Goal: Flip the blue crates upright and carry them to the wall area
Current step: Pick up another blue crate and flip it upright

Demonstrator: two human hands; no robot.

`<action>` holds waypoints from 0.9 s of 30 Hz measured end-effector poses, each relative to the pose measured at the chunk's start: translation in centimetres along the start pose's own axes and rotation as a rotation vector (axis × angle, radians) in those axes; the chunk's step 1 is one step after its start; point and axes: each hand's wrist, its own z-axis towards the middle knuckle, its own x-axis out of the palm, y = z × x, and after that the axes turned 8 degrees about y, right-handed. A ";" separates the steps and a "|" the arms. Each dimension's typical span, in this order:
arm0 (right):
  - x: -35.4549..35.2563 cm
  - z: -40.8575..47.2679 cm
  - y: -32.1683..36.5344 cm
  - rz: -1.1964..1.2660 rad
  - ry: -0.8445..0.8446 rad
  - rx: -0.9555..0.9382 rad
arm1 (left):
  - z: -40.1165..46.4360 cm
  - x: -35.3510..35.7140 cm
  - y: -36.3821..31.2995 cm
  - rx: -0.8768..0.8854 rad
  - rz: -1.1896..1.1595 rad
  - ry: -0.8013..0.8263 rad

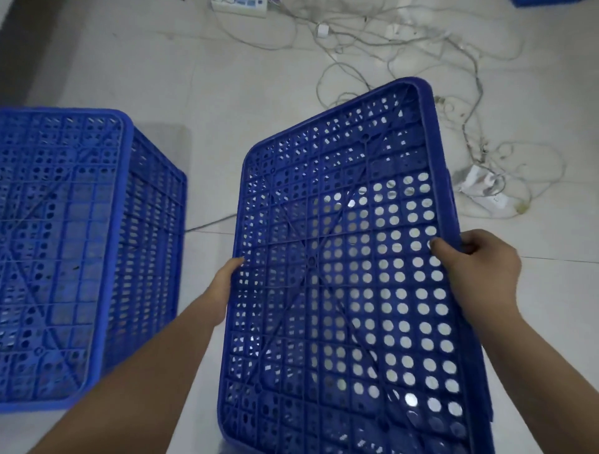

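Observation:
A blue perforated crate (340, 259) fills the centre and right of the view, bottom side up and tilted, its holed base facing me. My right hand (476, 262) grips its right edge, thumb on the base and fingers wrapped round the rim. My left hand (227, 278) presses against its left edge; the fingers are mostly hidden behind the crate wall. A second blue crate (81, 252) rests upside down on the floor at the left, untouched.
The floor is pale tile. A tangle of white cables (421, 55) spreads across the far floor, with a power strip (240, 6) at the top and a white adapter (486, 191) right of the held crate. Another blue item (557, 2) shows at the top right corner.

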 end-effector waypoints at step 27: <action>22.2 -4.4 6.7 -0.574 0.417 -0.245 | -1.7 2.6 -5.2 0.174 0.229 0.100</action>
